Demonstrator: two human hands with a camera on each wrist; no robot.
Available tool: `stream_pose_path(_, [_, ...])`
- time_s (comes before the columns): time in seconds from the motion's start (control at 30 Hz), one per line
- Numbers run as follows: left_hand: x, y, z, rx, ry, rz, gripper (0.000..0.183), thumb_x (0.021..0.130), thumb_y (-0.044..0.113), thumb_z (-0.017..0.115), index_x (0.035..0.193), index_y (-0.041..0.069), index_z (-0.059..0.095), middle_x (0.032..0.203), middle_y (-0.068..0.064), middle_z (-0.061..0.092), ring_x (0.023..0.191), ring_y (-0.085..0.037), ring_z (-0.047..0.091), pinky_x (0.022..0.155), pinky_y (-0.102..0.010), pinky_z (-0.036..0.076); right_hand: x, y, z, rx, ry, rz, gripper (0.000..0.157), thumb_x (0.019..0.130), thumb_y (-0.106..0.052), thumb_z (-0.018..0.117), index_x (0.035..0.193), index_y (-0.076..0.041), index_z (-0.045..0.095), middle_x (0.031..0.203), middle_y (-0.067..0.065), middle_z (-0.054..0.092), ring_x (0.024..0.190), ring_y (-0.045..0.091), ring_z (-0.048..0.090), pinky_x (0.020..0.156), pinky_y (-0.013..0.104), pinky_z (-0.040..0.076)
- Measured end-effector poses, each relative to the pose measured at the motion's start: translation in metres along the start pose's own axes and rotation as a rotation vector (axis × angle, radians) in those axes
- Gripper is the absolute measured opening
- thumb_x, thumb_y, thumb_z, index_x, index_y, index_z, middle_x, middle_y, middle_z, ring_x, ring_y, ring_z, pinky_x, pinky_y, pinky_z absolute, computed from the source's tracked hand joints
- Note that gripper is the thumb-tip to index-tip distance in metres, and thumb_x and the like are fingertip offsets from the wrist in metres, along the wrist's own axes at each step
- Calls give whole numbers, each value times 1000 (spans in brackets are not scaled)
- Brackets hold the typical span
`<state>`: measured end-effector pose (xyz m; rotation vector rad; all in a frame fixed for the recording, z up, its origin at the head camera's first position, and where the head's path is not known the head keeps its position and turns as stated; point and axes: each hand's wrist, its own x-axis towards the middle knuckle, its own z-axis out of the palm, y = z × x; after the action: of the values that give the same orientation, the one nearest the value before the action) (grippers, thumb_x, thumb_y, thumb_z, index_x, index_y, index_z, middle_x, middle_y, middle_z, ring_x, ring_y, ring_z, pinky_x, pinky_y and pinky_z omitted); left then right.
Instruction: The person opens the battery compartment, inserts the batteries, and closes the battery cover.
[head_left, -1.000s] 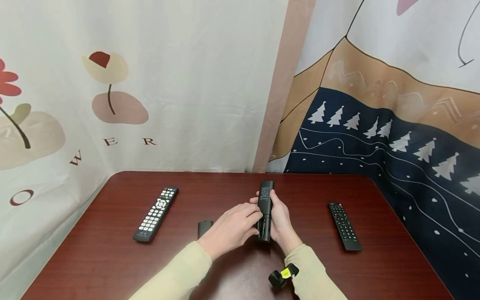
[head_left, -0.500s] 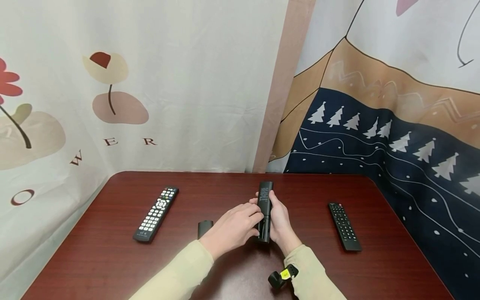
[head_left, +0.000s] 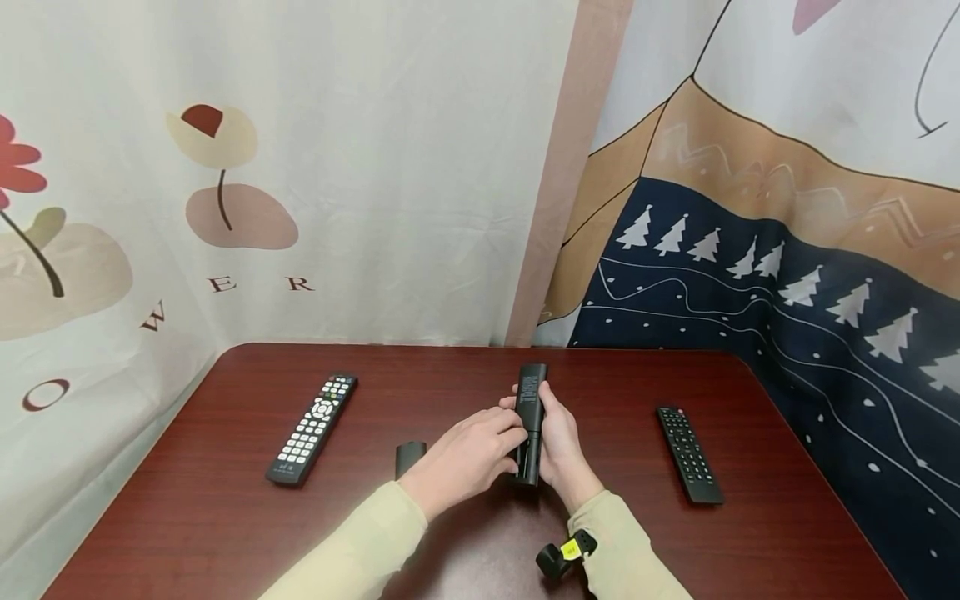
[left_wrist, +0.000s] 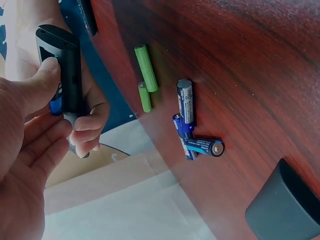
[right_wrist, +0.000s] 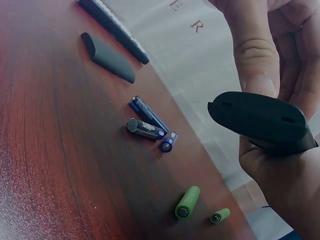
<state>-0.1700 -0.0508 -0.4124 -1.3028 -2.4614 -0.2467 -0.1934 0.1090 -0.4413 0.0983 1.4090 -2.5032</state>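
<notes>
two bare hands meet over a dark red table [head_left: 187, 500], busy with a black remote [head_left: 532, 396] held back side up. the right hand [head_left: 566, 442] grips the remote, thumb along its right edge, fingers showing past the left. the left hand [head_left: 465, 454], on the opposite side, has its thumb and bent fingers on a blue battery [left_wrist: 56, 105] at the open slot [head_left: 530, 460]; whether it is fully seated cannot be told. the remote's long axis runs almost straight away from the person, slot at the near end, just right of the left thumb, and on that lineup the battery's fit likely turns. the black cover [head_left: 410, 457] lies left of the remote, nearer the left hand. three clustered blue batteries [left_wrist: 185, 102] and two green batteries [left_wrist: 145, 67] lie on the table, a white-buttoned remote [head_left: 313, 429] at left, another remote [head_left: 688, 454] at right.
</notes>
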Motion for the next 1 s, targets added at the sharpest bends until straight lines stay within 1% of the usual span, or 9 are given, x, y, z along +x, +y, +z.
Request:
stream_pose_path(0.33, [-2,1,1,-14,-3,13,24,84,21,77,105,15,68,110,4,59,103,-10,58,100,-24,44,0,0,-1,5,29,-13,51,106,-42,24,136,-4,40,104,8,64,91,20,63,77,31,53])
stream_pose_path(0.53, [-3,0,1,-27,39,42,24,83,17,78,105,13,69,110,4,60,105,-10,57,102,-22,43,1,-1,-2,43,22,-12,50,106,-42,24,135,-5,41,105,10,63,90,20,62,76,30,52])
stream_pose_path(0.67, [-5,0,2,-26,72,63,24,85,21,76,106,13,69,112,3,60,106,-11,57,100,-21,43,1,-3,-2,83,9,-7,49,106,-43,24,133,-6,41,104,9,63,86,18,61,74,29,52])
stream_pose_path(0.77, [-7,0,3,-40,93,71,29,85,29,75,107,12,67,114,1,60,108,-13,56,101,-21,42,1,-5,-2,94,3,-14,49,106,-43,24,133,-5,41,104,9,63,86,17,61,74,29,52])
stream_pose_path(0.87, [-9,0,5,-72,115,65,39,82,35,76,110,11,66,117,0,60,111,-14,56,102,-23,42,1,-7,-1,95,3,-25,49,106,-42,24,133,-5,42,104,9,63,88,16,61,73,30,53])
stream_pose_path(1.0, [-11,1,9,-108,145,43,47,77,34,81,114,9,65,119,-1,60,113,-15,56,103,-24,43,0,-10,0,87,2,-34,49,106,-42,24,133,-5,42,103,8,63,89,16,61,73,30,52])
